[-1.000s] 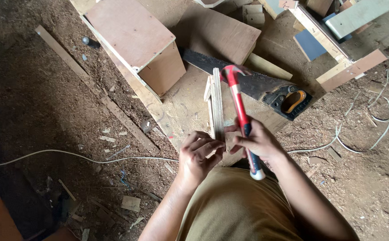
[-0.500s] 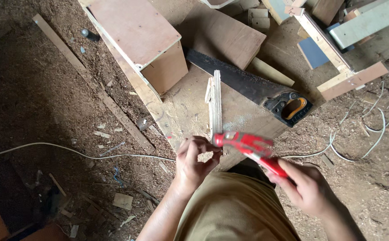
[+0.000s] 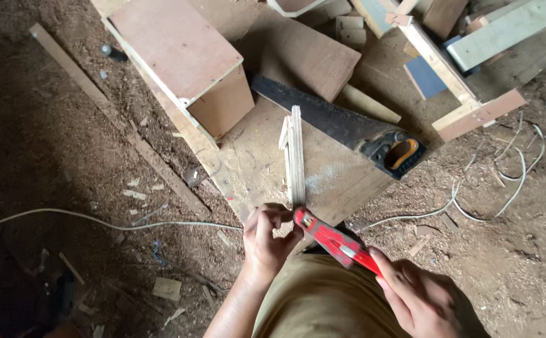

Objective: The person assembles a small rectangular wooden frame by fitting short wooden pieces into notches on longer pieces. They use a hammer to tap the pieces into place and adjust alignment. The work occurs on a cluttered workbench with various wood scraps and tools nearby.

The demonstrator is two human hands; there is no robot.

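Two hands at lower centre: a plywood strip (image 3: 295,156) is being pinched by the left hand (image 3: 266,241); a red hammer (image 3: 335,241) is being gripped by the right hand (image 3: 420,300).

The floor (image 3: 54,156) is bare packed earth strewn with sawdust and wood chips. A pale cable (image 3: 97,219) snakes across it on the left, thin wires (image 3: 510,181) loop on the right. Plywood offcuts (image 3: 310,56) and timber battens (image 3: 448,69) lie in soft daylight.

No packages, labels, signs or screens show anywhere in view.
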